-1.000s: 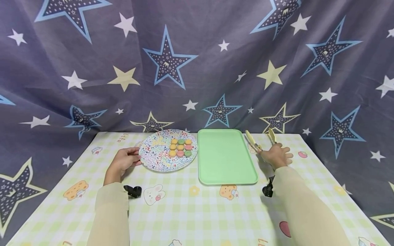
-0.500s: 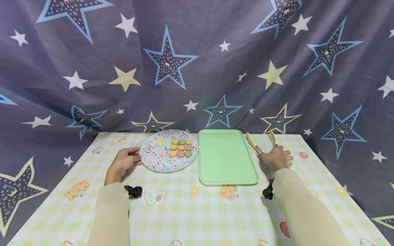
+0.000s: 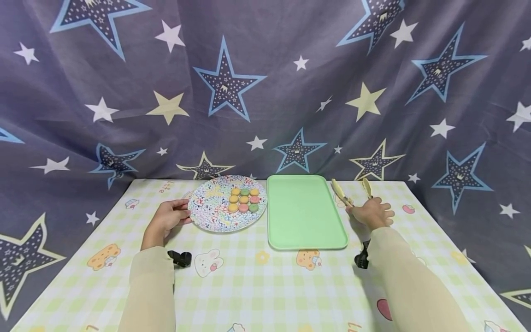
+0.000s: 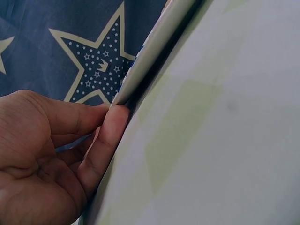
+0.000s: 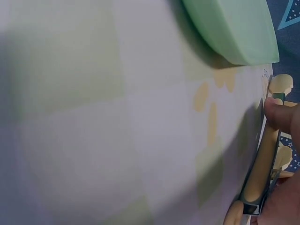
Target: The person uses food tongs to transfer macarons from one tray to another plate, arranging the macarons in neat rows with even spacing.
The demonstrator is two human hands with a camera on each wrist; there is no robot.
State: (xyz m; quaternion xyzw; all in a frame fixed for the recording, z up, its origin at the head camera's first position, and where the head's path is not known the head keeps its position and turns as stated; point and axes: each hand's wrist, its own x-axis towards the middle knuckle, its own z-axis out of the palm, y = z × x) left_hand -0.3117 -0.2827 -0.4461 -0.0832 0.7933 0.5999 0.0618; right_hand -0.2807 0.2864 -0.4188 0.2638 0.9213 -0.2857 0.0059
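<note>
A round speckled plate (image 3: 207, 216) lies at the back left of the table, with several small yellow, pink and green macarons (image 3: 243, 199) in rows on its right half. My left hand (image 3: 168, 215) pinches its left rim between thumb and fingers; the left wrist view shows the plate's edge (image 4: 136, 79) between them. To the right, my right hand (image 3: 372, 213) holds a pair of tongs (image 3: 342, 192), whose two pale yellow tips stand spread apart. In the right wrist view the thumb lies over the beige tong handle (image 5: 262, 164); the other fingers are mostly hidden.
A light green rectangular tray (image 3: 307, 212) lies between the plate and the tongs, close against the plate's right rim. A checked tablecloth (image 3: 257, 295) with cartoon prints covers the table. Behind the table's back edge hangs a dark curtain (image 3: 274, 60) with stars.
</note>
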